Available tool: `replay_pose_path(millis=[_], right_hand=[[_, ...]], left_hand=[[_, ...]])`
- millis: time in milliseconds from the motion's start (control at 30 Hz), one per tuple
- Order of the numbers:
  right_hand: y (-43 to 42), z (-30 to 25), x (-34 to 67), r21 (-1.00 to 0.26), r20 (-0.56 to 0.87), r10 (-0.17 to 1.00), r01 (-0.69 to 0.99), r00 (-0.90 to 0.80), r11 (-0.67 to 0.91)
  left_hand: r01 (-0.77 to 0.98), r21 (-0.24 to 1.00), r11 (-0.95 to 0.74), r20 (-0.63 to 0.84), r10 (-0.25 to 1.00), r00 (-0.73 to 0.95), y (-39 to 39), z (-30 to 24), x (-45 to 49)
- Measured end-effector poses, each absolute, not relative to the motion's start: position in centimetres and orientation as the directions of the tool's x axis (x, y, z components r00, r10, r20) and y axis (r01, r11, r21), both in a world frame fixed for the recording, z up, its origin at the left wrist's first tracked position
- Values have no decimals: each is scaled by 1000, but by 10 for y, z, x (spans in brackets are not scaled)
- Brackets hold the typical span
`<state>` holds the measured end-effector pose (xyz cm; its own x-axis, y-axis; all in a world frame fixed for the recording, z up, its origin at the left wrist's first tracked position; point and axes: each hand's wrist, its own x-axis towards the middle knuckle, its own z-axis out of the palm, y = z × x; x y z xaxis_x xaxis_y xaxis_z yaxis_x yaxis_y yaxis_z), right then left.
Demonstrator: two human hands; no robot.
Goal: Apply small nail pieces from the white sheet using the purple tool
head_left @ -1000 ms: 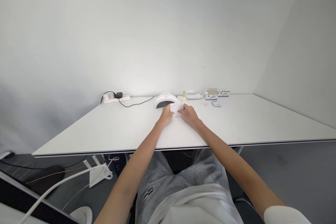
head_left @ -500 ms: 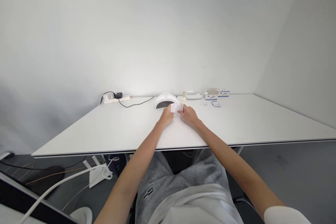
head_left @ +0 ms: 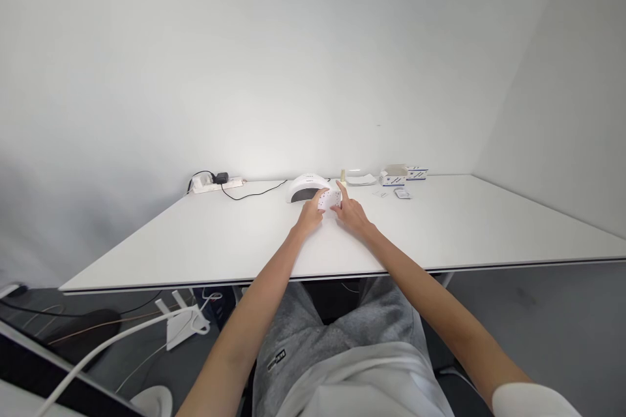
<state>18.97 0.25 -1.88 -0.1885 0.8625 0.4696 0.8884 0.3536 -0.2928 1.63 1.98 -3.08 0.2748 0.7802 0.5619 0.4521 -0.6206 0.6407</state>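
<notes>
Above the desk's middle I hold a small white sheet [head_left: 328, 201] by its two sides; it has small pinkish-red dots and looks like a sticker sheet. My left hand [head_left: 310, 214] grips its left edge, with a finger reaching along the top corner. At the right edge, my right hand [head_left: 351, 212] pinches the sheet low down while its index finger points up and away. Just behind the sheet sits a white arched nail lamp [head_left: 308, 181] with a dark opening. A small bottle with a gold-coloured cap [head_left: 343, 175] is partly hidden behind my right finger.
At the back right are a white tray [head_left: 360, 180], blue-and-white boxes [head_left: 394, 180] and a small flat packet [head_left: 402, 193]. A power strip [head_left: 218, 185] with a black adapter [head_left: 222, 177] lies back left, its cable running towards the lamp. The white desk's front edge [head_left: 337, 275] crosses before me.
My right index finger has lifted from the sheet and now points up in front of the bottle. A left finger has stretched along the sheet's upper corner. The sheet stays in nearly the same place.
</notes>
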Motion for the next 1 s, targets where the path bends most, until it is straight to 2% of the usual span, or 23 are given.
replay_pose_path(millis=[133,467,1000], right_hand=[[1,-17,189,-238,468,859,907,-207,348],[1,-17,190,-248,475,853,896,-218,367],[6,-21,192,-257,495,838,883,-229,393]], left_hand=[[444,644,-622,571,778,261,20,-31,18],[348,726,-593,536,805,252,15,-26,18],[376,707,-599,541,800,257,12,-25,18]])
